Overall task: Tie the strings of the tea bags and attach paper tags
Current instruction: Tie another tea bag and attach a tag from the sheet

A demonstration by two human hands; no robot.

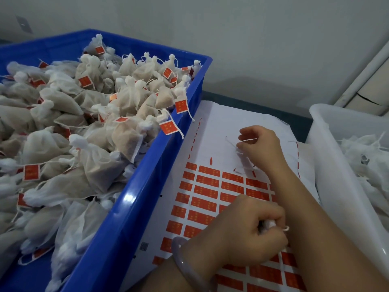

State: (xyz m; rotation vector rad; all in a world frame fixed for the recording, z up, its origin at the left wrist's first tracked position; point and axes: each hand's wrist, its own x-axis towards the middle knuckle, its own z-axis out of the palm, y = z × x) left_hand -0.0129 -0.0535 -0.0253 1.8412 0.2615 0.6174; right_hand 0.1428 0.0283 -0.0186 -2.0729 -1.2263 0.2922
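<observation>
Blue crate (pixel 134 186) of tagged tea bags (pixel 92 165)

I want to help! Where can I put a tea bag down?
Bare: the peeled white top of the paper sticker sheet, between the blue plastic crate and the right hand. Crowded: the crate heaped with tea bags, the white plastic tub, the red stickers under the left hand.

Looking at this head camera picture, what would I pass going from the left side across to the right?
Blue crate heaped with tagged tea bags → white sheet of red paper tags → white tub holding white bags.
</observation>
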